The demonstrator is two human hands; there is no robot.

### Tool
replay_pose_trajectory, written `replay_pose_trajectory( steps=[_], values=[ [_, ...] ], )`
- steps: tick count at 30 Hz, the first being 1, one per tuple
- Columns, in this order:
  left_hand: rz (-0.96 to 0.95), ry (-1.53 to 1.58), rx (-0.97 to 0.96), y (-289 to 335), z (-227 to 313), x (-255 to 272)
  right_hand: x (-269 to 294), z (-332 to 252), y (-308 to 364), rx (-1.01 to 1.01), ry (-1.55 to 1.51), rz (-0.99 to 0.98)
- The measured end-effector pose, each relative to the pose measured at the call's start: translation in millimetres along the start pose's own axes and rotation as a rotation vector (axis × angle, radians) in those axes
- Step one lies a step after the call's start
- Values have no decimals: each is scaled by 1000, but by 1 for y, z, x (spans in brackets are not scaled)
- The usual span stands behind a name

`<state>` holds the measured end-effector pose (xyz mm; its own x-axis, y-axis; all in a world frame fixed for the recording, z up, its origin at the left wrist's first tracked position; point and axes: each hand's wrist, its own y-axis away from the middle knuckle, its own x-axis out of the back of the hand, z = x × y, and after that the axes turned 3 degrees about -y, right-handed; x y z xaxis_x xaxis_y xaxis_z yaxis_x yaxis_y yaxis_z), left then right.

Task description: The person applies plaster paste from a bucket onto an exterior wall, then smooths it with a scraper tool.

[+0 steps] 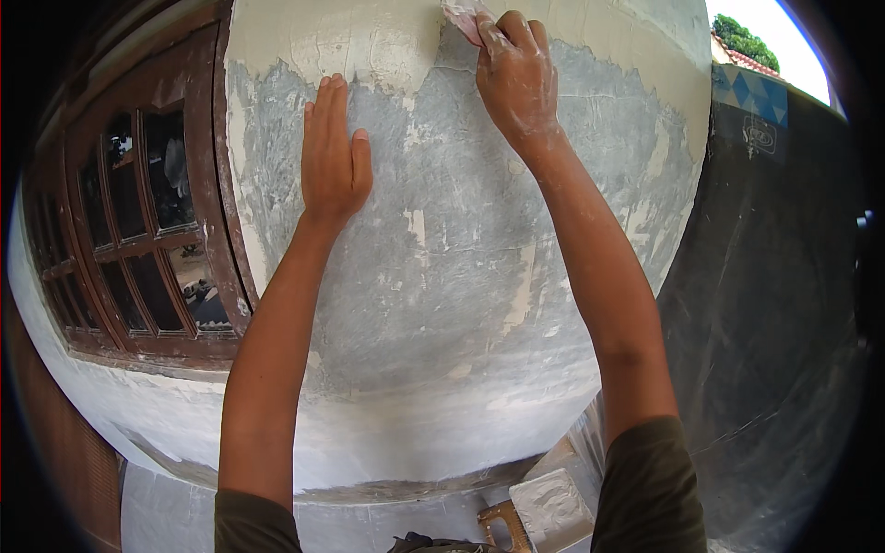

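We face a grey cement wall (461, 276), its upper band already coated in pale plaster, a brown window frame (147, 230) to the left. We judge the skimming step is under way. Our left hand (334, 157) lies flat and released on the wall, bracing. Our right hand (516, 78) grips a small scraper blade (463, 17) pressed at the plaster's lower edge. Next, we reckon, comes a firm downward pull. A plaster-laden trowel (544, 507) waits below.
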<state>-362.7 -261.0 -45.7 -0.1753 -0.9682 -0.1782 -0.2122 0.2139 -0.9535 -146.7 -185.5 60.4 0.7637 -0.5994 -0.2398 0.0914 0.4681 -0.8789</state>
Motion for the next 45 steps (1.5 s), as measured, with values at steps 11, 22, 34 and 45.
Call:
replay_pose_trajectory(
  steps=[11, 22, 34, 45],
  values=[
    [8, 83, 9, 4, -4, -4, 0, -37, 69, 85, 107, -203],
    [-10, 109, 2, 4, -1, -3, -20, 0, -26, 58, 98, -78],
    [6, 126, 10, 4, -6, 0, 33, -75, 69, -7, -107, -272],
    [-13, 121, 7, 4, -1, -1, -8, -15, 35, -39, 82, -275]
  ],
)
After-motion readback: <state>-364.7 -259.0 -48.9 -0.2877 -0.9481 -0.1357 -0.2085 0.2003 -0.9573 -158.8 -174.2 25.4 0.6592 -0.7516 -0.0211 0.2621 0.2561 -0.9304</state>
